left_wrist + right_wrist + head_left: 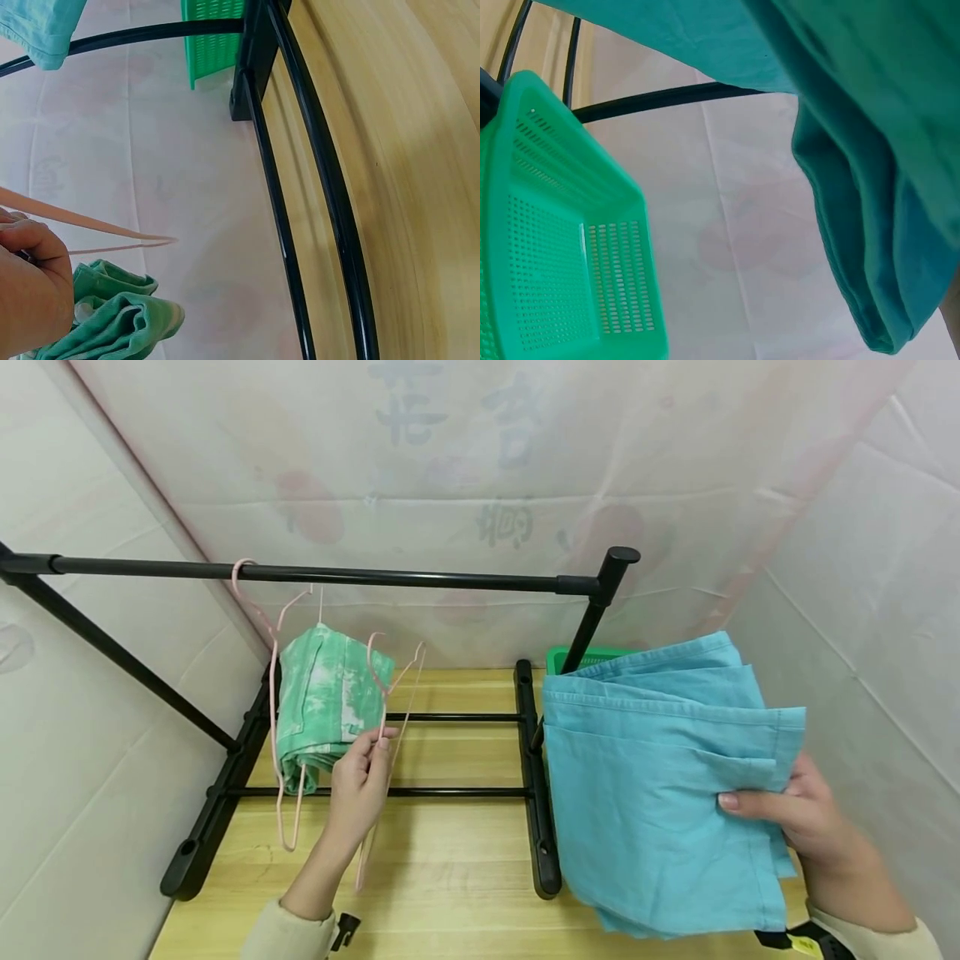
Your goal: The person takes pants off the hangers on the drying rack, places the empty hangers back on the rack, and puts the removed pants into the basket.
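Observation:
My left hand (362, 785) pinches a pink clothes hanger (385, 693) below its hook, apart from the rail. Bare pink wire of this hanger (82, 217) shows in the left wrist view. With the thumb in front, my right hand (817, 814) grips a folded light-blue garment (667, 810) at its right edge; the fingers behind the cloth are hidden. The same blue cloth (870, 150) fills the upper right of the right wrist view. Behind my left hand, a green-and-white tie-dye garment (330, 693) hangs folded. Another pink hanger (274, 727) hooks over the rail beside it.
A black rack has a top rail (390, 577), slanted posts and low crossbars (457, 792) on a wooden table (450, 877). Behind the blue garment, right of the rack, stands a green plastic basket (577, 262). Pale sheets (450, 460) enclose the back and sides.

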